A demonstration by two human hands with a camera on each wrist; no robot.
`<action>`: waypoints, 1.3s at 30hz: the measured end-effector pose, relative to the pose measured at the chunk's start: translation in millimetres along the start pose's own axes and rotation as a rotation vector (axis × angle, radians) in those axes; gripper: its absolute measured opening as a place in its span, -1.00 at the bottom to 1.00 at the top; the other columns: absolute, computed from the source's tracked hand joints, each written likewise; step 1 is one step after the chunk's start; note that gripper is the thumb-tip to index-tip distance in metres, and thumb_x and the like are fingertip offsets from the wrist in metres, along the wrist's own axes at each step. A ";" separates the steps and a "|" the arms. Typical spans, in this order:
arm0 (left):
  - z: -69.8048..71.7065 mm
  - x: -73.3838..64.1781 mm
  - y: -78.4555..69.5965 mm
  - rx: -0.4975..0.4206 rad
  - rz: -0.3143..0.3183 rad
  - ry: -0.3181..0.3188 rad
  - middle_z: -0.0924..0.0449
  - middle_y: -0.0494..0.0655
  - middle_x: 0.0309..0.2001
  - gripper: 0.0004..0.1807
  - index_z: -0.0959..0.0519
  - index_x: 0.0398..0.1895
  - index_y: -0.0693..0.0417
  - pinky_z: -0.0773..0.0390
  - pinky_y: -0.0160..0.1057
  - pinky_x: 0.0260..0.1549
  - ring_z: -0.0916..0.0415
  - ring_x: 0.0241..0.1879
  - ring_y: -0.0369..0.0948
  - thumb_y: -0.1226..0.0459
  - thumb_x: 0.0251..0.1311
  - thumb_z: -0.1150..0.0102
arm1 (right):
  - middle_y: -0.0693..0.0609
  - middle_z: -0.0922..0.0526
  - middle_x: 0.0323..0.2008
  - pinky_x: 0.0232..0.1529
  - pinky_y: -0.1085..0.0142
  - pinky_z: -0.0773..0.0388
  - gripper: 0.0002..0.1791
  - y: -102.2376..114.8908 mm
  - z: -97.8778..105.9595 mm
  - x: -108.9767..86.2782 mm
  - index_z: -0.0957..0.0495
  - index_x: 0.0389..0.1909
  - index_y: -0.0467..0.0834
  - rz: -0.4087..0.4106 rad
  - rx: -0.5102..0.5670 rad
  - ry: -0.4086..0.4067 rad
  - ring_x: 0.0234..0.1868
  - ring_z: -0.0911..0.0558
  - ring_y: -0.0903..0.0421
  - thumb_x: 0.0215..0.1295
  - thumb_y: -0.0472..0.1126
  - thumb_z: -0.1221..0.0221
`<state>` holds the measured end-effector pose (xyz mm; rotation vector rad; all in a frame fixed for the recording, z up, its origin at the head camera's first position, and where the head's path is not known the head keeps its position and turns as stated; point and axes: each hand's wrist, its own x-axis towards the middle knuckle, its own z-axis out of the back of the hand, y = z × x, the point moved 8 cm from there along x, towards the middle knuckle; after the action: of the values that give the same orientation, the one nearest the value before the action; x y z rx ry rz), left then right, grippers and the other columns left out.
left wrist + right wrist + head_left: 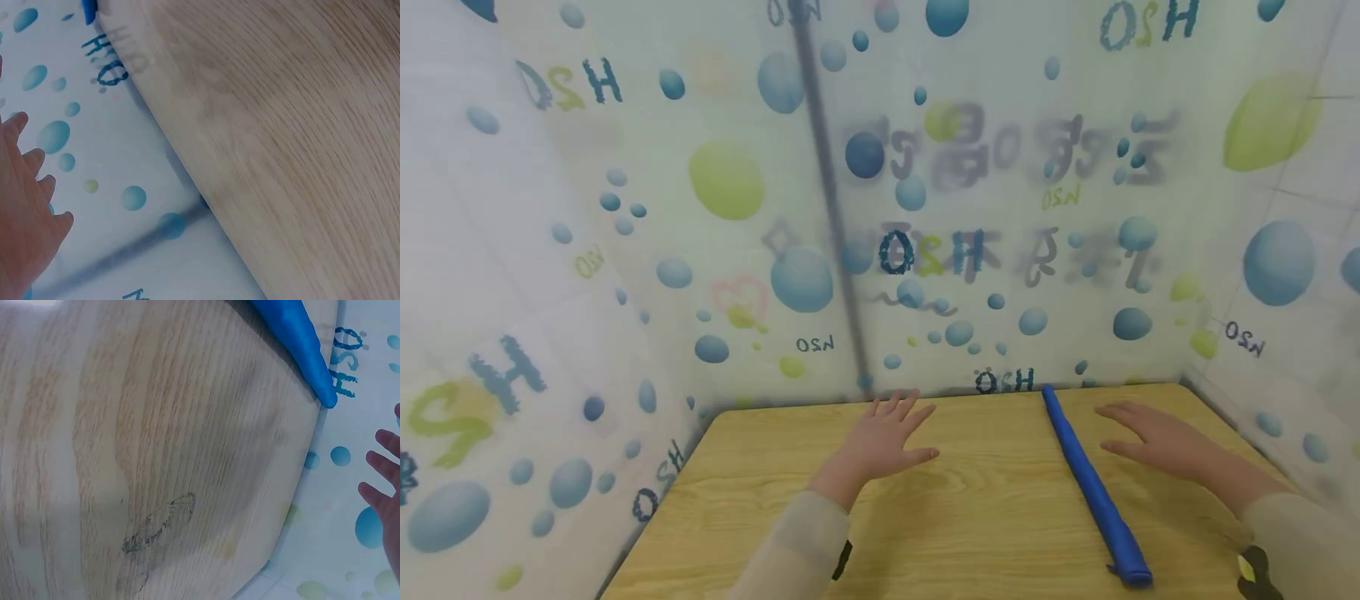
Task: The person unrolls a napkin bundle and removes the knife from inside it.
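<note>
A long, thin blue roll (1093, 487) of smooth material lies lengthwise on the wooden table (985, 500), its narrow end at the far edge and a small flap at its thicker near end. To its left, my left hand (883, 442) hovers with fingers spread, holding nothing. On the other side, my right hand (1161, 442) is held out near the roll, thumb apart from the fingers, and also holds nothing. The right wrist view shows the roll's narrow end (306, 353) reaching the table edge, apart from the right hand (389, 509).
A curtain (880, 333) printed with bubbles and mirrored H2O lettering surrounds the table at the back and both sides. A dark vertical pole (831, 192) shows through it. The tabletop bears a dark scuff mark (159, 522).
</note>
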<state>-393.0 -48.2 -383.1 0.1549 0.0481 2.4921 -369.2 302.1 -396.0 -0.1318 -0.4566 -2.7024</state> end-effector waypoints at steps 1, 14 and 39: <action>0.8 1.1 -3.7 0.002 -0.007 0.000 0.25 -0.13 0.40 -0.17 0.11 0.38 -0.37 0.10 0.08 0.20 0.23 0.35 -0.06 -0.42 0.03 0.54 | -0.19 -0.30 0.17 -0.03 -0.16 -0.24 -0.29 1.8 -0.3 -1.2 -0.31 0.20 -0.12 0.007 0.002 0.003 0.15 -0.27 -0.25 0.18 0.29 0.07; -4.5 22.5 -50.3 -0.020 -0.070 0.002 0.23 -0.20 0.40 -0.17 0.15 0.37 -0.42 0.07 0.10 0.20 0.26 0.35 -0.11 -0.44 0.00 0.60 | -0.12 -0.33 0.15 -0.03 -0.16 -0.24 -0.38 7.0 -14.3 -12.3 -0.34 0.17 -0.06 -0.014 0.131 0.051 0.16 -0.26 -0.24 0.20 0.24 0.04; -32.7 46.5 -149.9 -0.075 -0.260 0.118 0.22 -0.41 0.37 -0.25 0.21 0.33 -0.56 0.04 -0.07 0.23 0.22 0.33 -0.34 -0.41 0.03 0.48 | 0.02 -0.46 0.04 -0.21 0.26 -0.46 -0.48 19.1 -36.9 -45.9 -0.39 0.11 -0.08 0.152 0.262 0.061 0.00 -0.44 0.10 0.14 0.00 -0.18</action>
<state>-344.5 99.6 -421.7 -0.0293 0.0226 2.2376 -320.5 290.0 -432.2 -0.0097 -0.7445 -2.4650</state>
